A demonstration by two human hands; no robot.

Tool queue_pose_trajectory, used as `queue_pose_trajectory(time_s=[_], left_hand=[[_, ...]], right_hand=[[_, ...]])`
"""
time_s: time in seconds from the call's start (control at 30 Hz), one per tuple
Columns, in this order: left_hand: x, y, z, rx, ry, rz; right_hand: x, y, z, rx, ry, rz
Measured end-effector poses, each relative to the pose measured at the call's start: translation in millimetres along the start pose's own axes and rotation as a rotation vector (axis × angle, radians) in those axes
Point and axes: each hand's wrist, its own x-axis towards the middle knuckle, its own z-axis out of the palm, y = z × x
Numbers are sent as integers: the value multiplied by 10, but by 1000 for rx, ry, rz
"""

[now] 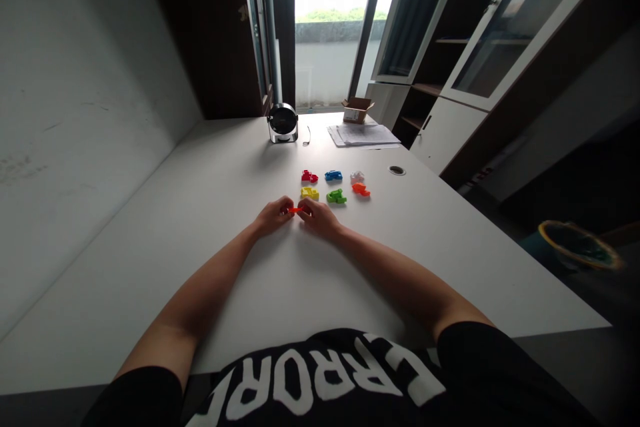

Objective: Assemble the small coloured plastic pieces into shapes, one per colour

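My left hand [274,215] and my right hand [320,219] meet over the white table, fingers closed on the two ends of a small orange-red plastic piece [295,210]. Its exact shape is mostly hidden by the fingers. Just beyond the hands lie small plastic toys in two rows. The nearer row has a yellow toy [310,193], a green toy [337,197] and an orange toy [361,190]. Behind them are a red toy [309,177], a blue toy [333,175] and a whitish toy [357,177].
On the white table [150,247], a round black device on a stand [283,121] is at the back, beside a thin dark cord [307,137]. Papers [365,136] and an open cardboard box [356,111] lie back right. A round cable hole [397,171] is at right; a wall borders the left.
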Motion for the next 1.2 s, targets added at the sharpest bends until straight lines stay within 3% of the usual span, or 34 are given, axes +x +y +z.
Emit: queue_pose_trajectory(time_s=[0.43, 0.9, 1.2], left_hand=[[6, -20, -1, -13, -38, 19], [3, -11, 17, 4, 6, 51], [3, -15, 2, 10, -12, 52]], right_hand=[[9, -34, -28, 33, 15, -70], [3, 7, -11, 8, -4, -26], [16, 13, -19, -12, 77, -99]])
